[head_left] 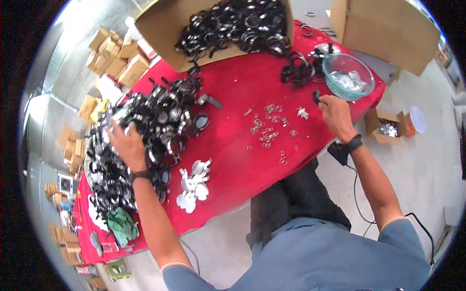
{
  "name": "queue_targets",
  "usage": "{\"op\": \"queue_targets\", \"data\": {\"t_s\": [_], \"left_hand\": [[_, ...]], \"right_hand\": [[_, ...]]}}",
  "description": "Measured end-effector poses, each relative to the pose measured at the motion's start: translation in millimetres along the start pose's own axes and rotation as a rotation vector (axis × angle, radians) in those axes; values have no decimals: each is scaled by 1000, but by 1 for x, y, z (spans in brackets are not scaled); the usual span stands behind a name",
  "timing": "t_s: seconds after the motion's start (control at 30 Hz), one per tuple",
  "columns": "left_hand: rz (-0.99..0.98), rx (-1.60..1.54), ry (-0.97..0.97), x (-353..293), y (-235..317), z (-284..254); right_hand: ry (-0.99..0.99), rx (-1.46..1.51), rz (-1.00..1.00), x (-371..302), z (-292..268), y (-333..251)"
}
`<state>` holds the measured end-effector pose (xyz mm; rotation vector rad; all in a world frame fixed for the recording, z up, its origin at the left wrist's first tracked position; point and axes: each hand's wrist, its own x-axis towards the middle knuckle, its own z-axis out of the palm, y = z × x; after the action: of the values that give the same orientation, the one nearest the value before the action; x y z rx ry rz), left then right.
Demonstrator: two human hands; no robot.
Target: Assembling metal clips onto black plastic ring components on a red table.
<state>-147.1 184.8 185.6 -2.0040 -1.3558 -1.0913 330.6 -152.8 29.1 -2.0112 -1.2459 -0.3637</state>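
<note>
My left hand (127,145) reaches onto a large heap of black and silver round parts (165,114) that look like watches with black straps. Its fingers are spread among the parts, and nothing is clearly gripped. At the table's right side my right hand (336,114) pinches a small black piece (316,96), its exact kind too small to make out. Just beyond that hand stands a clear bowl (364,92) with silvery pieces in it. Several small metal rings (270,127) lie scattered on the red cloth, with a small white cluster (302,113) beside them.
A cardboard box (160,34) full of similar black parts lies at the far edge of the red table (228,92). White disc-like pieces (193,186) and a green cloth (122,226) lie at the near left. A small box (386,127) stands on the floor at right.
</note>
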Motion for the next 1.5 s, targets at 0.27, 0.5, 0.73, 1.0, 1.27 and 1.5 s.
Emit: {"op": "queue_targets", "data": {"t_s": [0.27, 0.5, 0.73, 1.0, 1.27, 1.5], "left_hand": [[307, -443, -202, -38, 200, 61], [500, -794, -591, -96, 370, 137], [389, -779, -783, -76, 398, 143], [-1029, -1615, -1094, -82, 292, 133], [-760, -1051, -1069, -134, 210, 54], [-540, -1026, -1060, -206, 172, -27]], "right_hand": [[200, -122, 57, -8, 19, 26], [195, 152, 175, -33, 36, 11], [259, 193, 160, -33, 41, 13], [263, 146, 156, -32, 43, 13], [213, 167, 169, -30, 39, 19], [-157, 535, 194, -41, 24, -122]]}}
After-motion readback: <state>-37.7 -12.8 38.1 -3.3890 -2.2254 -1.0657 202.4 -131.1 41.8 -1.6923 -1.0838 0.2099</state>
